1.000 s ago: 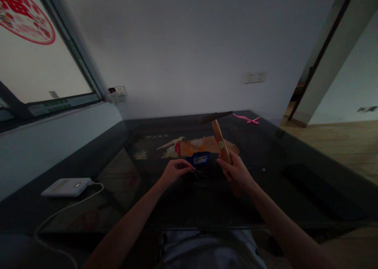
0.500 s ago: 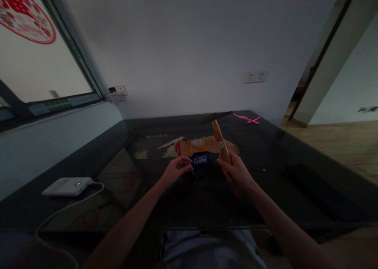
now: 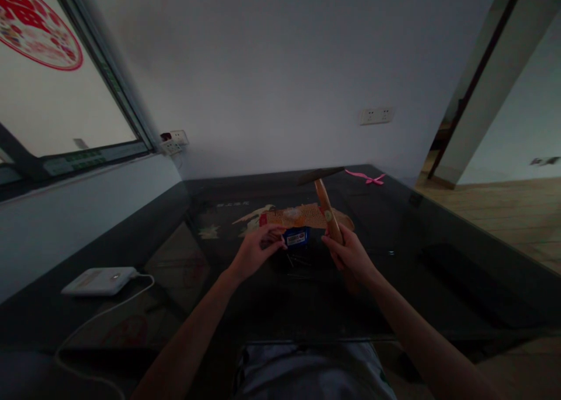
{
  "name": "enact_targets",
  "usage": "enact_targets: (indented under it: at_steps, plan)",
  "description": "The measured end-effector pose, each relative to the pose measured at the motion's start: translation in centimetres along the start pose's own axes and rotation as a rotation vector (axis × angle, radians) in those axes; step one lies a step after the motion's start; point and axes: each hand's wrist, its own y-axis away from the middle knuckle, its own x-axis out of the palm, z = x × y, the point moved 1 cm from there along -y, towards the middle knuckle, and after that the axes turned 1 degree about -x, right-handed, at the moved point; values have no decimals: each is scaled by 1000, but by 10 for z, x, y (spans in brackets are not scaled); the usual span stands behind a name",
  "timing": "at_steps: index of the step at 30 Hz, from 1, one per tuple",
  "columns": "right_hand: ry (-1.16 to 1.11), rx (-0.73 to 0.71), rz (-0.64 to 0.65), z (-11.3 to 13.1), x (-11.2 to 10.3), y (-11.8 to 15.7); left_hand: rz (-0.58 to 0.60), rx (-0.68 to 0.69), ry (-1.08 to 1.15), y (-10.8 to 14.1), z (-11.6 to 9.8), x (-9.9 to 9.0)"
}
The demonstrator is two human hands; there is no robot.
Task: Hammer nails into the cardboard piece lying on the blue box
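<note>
My right hand (image 3: 346, 248) is wrapped round the wooden handle of a hammer (image 3: 328, 210), its dark head raised at the top. My left hand (image 3: 258, 248) has its fingers pinched together beside a small blue box (image 3: 297, 237); whatever they hold is too small to make out. Behind the box lies a tan and red patterned piece (image 3: 302, 214) with a clear lump on it, partly hidden by the hammer handle. Several thin nail-like pieces (image 3: 300, 261) lie on the dark table in front of the box.
On the glossy dark table (image 3: 280, 312), a white power bank (image 3: 100, 281) with a cable sits at the left. A pink ribbon (image 3: 370, 179) lies at the back right, and a dark flat object (image 3: 477, 283) at the right.
My left hand has moved slightly up and nearer the patterned piece, its fingers still pinched. My right hand and the hammer have hardly moved.
</note>
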Motion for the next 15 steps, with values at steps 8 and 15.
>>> enact_targets:
  at_steps: [8,15]
  plan:
    - [-5,-4,14,-2,-1,-1,-491,29,4,-83,29,-19]
    - [-3,0,15,-4,1,0,-418,16,-88,-97,58,-15]
